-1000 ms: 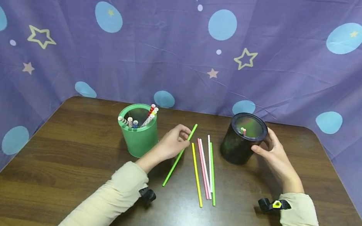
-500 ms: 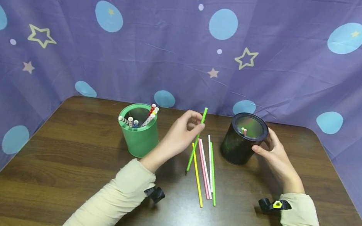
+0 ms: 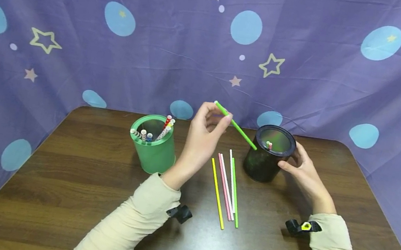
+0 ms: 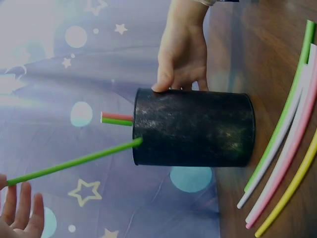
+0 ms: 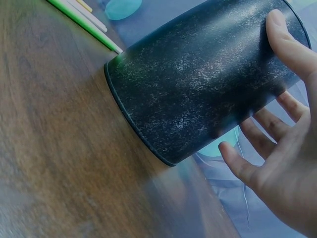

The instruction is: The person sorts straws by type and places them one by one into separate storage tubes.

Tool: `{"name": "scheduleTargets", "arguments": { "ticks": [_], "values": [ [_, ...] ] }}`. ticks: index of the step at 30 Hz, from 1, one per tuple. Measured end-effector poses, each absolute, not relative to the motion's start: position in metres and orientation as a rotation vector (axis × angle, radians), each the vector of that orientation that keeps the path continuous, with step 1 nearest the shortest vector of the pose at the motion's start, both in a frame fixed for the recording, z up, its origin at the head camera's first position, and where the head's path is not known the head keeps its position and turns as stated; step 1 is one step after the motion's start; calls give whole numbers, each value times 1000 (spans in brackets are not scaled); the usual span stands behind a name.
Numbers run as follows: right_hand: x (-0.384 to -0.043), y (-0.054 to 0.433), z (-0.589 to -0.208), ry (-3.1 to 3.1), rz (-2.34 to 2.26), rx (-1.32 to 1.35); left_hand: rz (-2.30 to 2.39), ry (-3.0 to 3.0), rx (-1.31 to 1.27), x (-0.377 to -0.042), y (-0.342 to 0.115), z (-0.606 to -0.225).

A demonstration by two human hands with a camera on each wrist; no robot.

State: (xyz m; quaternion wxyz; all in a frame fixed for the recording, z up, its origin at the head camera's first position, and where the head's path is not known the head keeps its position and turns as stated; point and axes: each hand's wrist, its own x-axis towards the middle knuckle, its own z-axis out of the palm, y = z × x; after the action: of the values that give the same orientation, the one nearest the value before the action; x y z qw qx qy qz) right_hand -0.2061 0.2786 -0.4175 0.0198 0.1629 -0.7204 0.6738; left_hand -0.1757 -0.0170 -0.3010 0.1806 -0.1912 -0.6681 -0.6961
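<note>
My left hand (image 3: 202,138) pinches a green straw (image 3: 240,131) near its upper end, raised above the table. The straw slants down to the right, its lower tip overlapping the black cylindrical cup (image 3: 261,168) just below the rim in the head view. In the left wrist view, a pink and a green straw (image 4: 116,120) stick out of that cup. My right hand (image 3: 306,171) holds the cup's right side, with the thumb (image 5: 285,37) near the rim and fingers behind. The cup stands upright on the table.
Between the hands, yellow (image 3: 217,194), pink (image 3: 224,189), white and green straws lie on the wooden table (image 3: 58,190). A green cup (image 3: 154,157) with several patterned paper straws stands at the left. A purple curtain (image 3: 154,70) hangs behind the table.
My left hand has lifted the green straw off the table, moved up and right, and tipped its lower end toward the black cup. The right hand stays in place.
</note>
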Motion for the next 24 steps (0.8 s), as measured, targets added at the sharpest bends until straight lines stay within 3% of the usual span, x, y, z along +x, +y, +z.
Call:
{"name": "scheduleTargets", "arguments": {
  "ticks": [8,24],
  "values": [
    [-206,278,-418,-2234,2092,503,-1984,-1720,-583,-175,-7,-298],
    [-207,277,-418,-2227,2094,496,-1839,-2037,-691,-194,16,-311]
  ]
}}
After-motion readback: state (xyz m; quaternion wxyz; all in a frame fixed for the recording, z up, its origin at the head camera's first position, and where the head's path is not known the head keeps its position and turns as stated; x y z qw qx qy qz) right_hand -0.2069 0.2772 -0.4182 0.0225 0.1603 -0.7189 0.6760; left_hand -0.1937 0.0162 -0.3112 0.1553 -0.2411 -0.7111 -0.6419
